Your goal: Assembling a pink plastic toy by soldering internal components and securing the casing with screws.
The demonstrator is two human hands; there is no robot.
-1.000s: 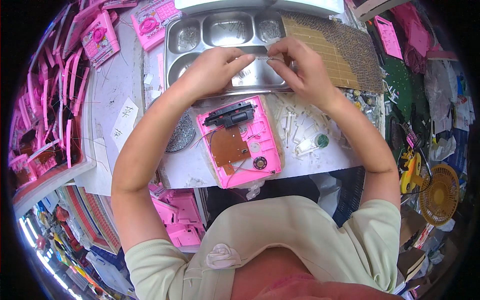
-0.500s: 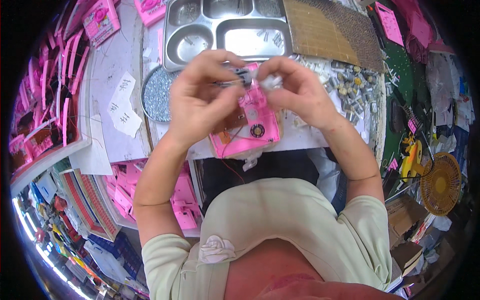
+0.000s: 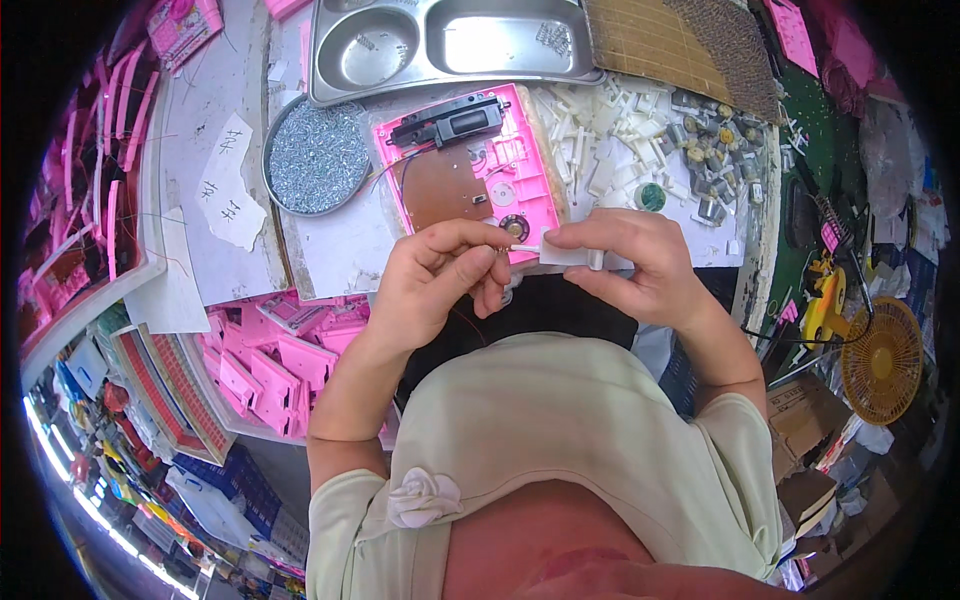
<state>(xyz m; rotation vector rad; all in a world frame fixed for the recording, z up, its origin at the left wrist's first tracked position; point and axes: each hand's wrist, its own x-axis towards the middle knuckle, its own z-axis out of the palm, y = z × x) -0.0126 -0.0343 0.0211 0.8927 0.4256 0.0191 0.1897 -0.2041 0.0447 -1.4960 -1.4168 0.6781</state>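
In front of my chest, my right hand (image 3: 645,268) pinches a white plastic part (image 3: 562,254) between thumb and fingers. A thin white pin sticks out of that part toward my left hand (image 3: 440,275). My left fingers are closed in a pinch at the pin's tip, and whatever they hold is too small to make out. Just beyond the hands lies an open pink plastic casing (image 3: 535,170) with a brown circuit board (image 3: 438,188) and a round black speaker (image 3: 514,228) inside. A black module (image 3: 455,122) with wires rests across its far end.
Left of the casing stands a round dish of screws (image 3: 318,155). A compartmented steel tray (image 3: 410,78) with springs sits behind. White plastic parts (image 3: 610,130) and small metal motors (image 3: 710,165) are heaped at right, beside brown cardboard (image 3: 690,50). Pink casings (image 3: 275,370) fill a bin below left.
Both hands have come back from over the casing toward my body, leaving it in view. The black module now lies on the casing. The white part remains in my right hand.
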